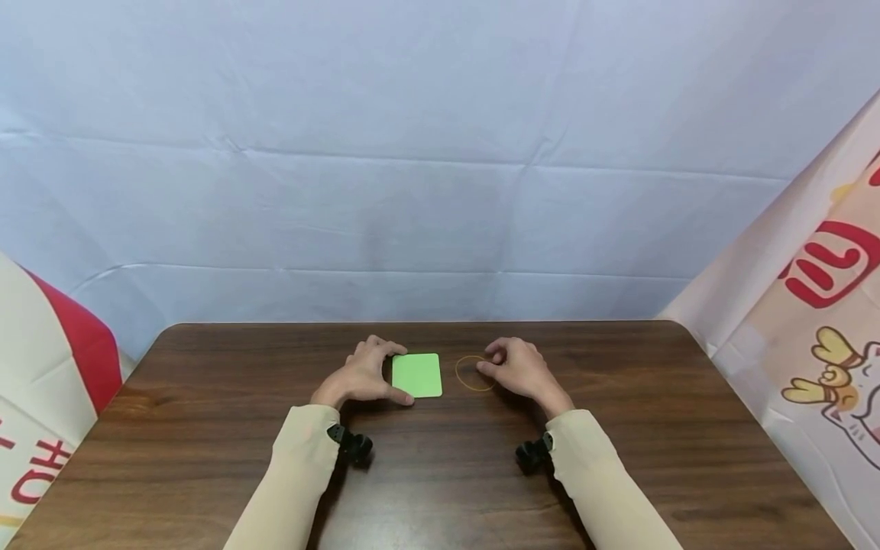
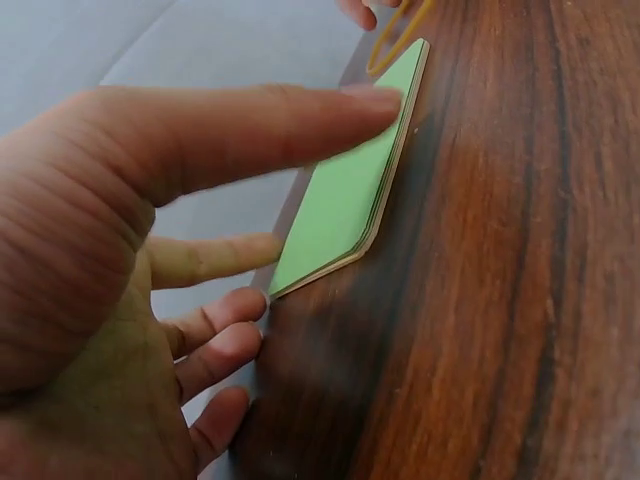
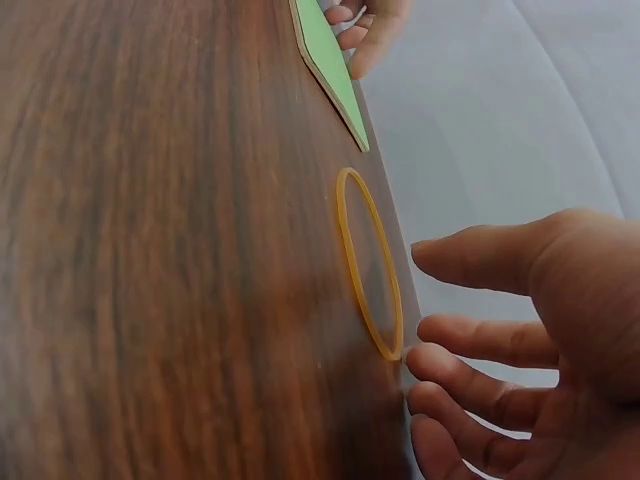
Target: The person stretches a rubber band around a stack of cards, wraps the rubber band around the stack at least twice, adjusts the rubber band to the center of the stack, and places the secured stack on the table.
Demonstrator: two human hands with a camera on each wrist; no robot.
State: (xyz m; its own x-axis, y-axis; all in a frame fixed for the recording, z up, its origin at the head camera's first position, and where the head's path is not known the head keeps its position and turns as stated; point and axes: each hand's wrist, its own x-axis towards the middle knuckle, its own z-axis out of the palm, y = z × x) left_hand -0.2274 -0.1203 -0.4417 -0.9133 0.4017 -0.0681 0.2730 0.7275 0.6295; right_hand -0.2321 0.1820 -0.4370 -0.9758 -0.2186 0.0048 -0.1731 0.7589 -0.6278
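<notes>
A thin stack of square green cards (image 1: 418,375) with rounded corners lies flat on the table; its layered edges show in the left wrist view. My left hand (image 1: 366,374) is spread around the stack's left side, thumb at the near edge and index finger by the far edge, without a visible grip. To the right of the cards lies a yellow-orange rubber band (image 3: 350,250), flat in a loose loop. My right hand (image 1: 520,370) is just beside the band, its fingers loosely bent and apart from the thumb, with nothing held.
The dark wood-grain table (image 1: 440,489) has its far edge a little beyond both hands. Behind it hangs a pale creased cloth (image 1: 426,153). Printed cloths flank the table on the left (image 1: 41,359) and the right (image 1: 804,305).
</notes>
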